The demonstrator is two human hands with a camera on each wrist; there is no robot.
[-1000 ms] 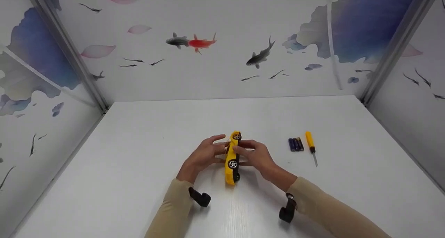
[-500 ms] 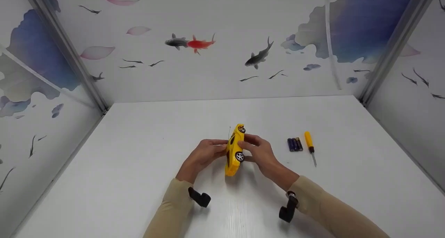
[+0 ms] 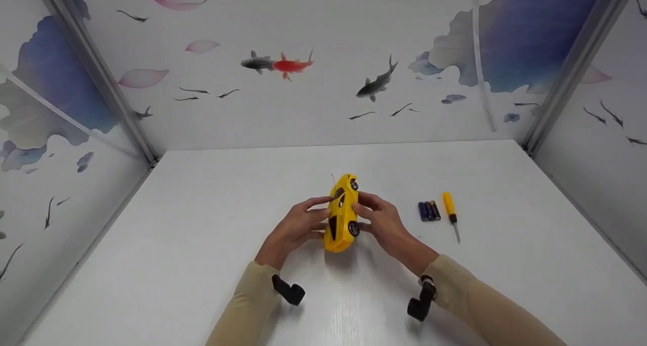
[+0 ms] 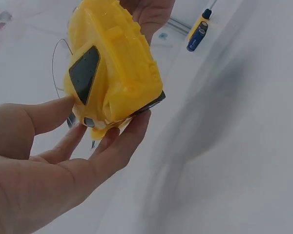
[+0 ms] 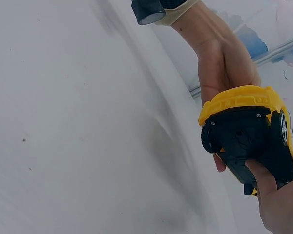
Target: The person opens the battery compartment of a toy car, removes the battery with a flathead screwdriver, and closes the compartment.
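A yellow toy car (image 3: 341, 213) with black windows, silver-black wheels and a thin wire antenna is held tilted above the table between both hands. My left hand (image 3: 302, 223) holds its roof side, and the left wrist view shows thumb and fingers around the body (image 4: 112, 58). On the other side, my right hand (image 3: 385, 223) grips the car, its thumb on the yellow side near a wheel. The right wrist view shows the black underside (image 5: 239, 134) with small screws, and a right-hand finger pressed on it.
Several dark blue batteries (image 3: 429, 211) lie side by side on the white table (image 3: 177, 265), right of the hands. A screwdriver (image 3: 450, 208) with a yellow handle lies just beyond them. Patterned panels (image 3: 323, 118) enclose the table at the back and sides.
The car has rolled from its side view so that its roof and windows now face up more. It has also moved slightly away from the body. Batteries and screwdriver stay put.
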